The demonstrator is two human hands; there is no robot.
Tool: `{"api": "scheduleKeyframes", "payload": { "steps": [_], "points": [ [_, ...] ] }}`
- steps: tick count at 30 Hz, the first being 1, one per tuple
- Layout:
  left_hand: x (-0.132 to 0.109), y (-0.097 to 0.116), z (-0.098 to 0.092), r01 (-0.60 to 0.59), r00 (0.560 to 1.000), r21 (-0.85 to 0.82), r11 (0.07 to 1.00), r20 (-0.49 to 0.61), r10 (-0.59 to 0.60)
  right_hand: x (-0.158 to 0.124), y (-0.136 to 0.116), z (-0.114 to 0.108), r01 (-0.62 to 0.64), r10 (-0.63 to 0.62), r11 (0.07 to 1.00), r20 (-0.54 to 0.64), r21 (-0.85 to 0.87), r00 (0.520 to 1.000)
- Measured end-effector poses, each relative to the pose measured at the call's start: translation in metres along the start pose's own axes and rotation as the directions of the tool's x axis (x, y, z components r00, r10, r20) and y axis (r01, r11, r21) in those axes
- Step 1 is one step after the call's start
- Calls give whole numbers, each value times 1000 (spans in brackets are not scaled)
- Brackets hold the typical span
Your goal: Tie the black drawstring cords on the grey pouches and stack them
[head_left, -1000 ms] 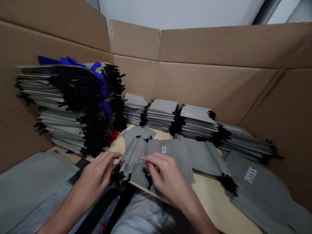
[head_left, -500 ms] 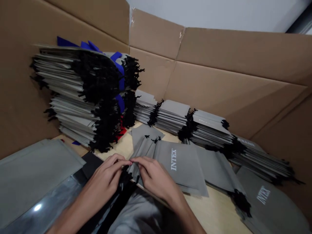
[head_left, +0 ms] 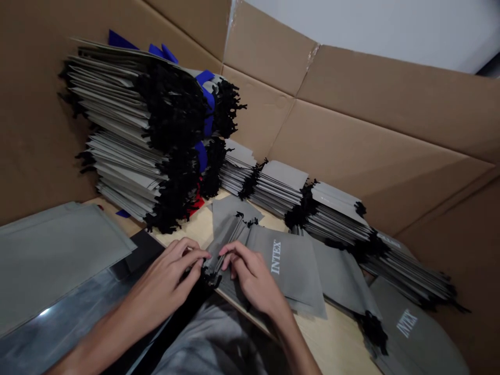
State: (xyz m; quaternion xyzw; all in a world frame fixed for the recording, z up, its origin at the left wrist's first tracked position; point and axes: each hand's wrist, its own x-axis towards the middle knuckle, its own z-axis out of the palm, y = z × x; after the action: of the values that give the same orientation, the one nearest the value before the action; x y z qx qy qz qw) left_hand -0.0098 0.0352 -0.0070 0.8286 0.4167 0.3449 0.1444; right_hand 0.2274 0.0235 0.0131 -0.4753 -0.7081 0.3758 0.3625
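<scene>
Loosely curled left hand (head_left: pixel 177 268), right hand (head_left: pixel 250 271) touch gray pouches (head_left: pixel 230 235).

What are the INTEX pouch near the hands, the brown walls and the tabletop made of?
INTEX pouch: matte fabric, perhaps nonwoven, judging by its soft creases.
Brown walls: dull cardboard, given the straight fold lines.
Tabletop: probably wood or laminate, from its pale, yellowish surface.

White capitals on the flat grey fabric bag in the middle (head_left: pixel 297 276) read "INTEX", running sideways up the cloth. "INTEX" also stands, slanted, on the large grey fabric bag at the right (head_left: pixel 425 341). White lettering on the rightmost stack of grey fabric bags (head_left: pixel 410 276) is too small to read.
</scene>
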Motion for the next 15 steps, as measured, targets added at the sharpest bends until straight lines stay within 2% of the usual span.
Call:
{"api": "scheduleKeyframes", "payload": {
  "steps": [3,6,10,12,15],
  "points": [
    [2,5,3,-33,999,35,999,-23,34,-2,2,-1,-5,4,1000,34,31,999],
    [7,5,9,-51,999,46,998,-17,52,-9,1,-2,-11,11,1000,0,-8,1000],
    [12,-1,14,-37,999,39,999,-21,38,-20,-6,-9,84,-97,980,-66,-178,993],
    [13,-3,12,-31,999,17,999,-29,31,-25,-9,-13,145,-161,951,-37,-273,986],
    [9,-1,5,-51,998,-17,999,-28,50,-31,-12,-15,163,-170,917,12,-363,985]
  ]
}}
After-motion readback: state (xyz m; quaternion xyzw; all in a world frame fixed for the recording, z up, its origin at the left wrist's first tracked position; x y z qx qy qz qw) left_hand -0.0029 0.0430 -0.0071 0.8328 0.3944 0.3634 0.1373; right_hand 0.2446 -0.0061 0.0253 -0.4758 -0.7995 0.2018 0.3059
